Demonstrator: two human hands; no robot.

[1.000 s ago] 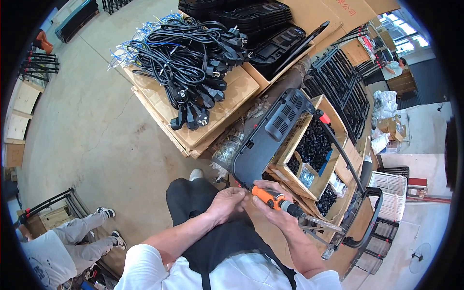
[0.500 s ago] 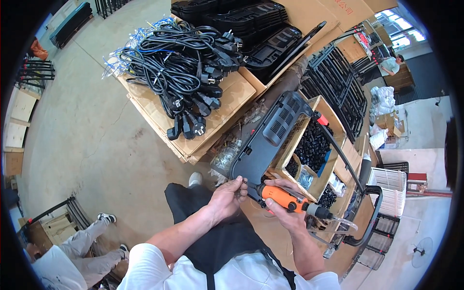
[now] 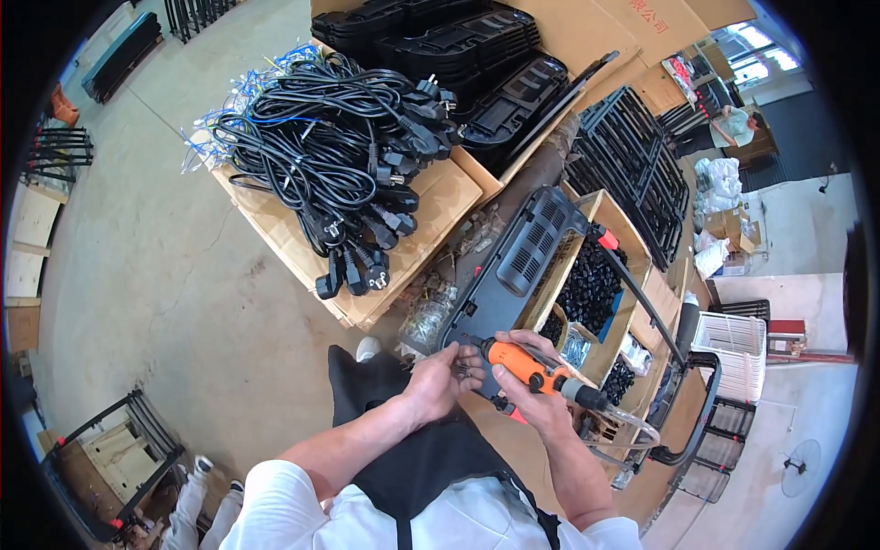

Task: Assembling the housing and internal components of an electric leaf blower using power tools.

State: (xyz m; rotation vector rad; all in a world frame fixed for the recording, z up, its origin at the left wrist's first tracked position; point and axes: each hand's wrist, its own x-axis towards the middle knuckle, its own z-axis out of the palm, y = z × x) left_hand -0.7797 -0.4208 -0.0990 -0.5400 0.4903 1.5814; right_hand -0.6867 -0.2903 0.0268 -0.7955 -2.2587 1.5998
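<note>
My right hand (image 3: 539, 392) is wrapped round an orange screwdriver (image 3: 521, 363), a power tool with a black rear end and a clear hose. Its tip points left at the lower end of a dark grey plastic panel (image 3: 486, 291) with a vented raised section. Close beside that tip, my left hand (image 3: 438, 380) is closed with its fingers curled. Small dark bits seem to lie in those fingers, too small to name. The panel sits against a black tube frame (image 3: 649, 307) with red parts. Where the tool's tip meets the panel is partly hidden.
Beyond the panel, a wooden box (image 3: 632, 238) holds many small black parts and clear bags. Black power cords (image 3: 312, 137) are heaped on cardboard (image 3: 275, 257) at the upper left. Behind stand stacked black panels (image 3: 458, 46). Another person (image 3: 206, 504) is at the lower left.
The orange screwdriver has shifted slightly left and up. My left fingers have moved from a pinch at its bit to a looser curl beside it. The person at lower left has moved lower in view.
</note>
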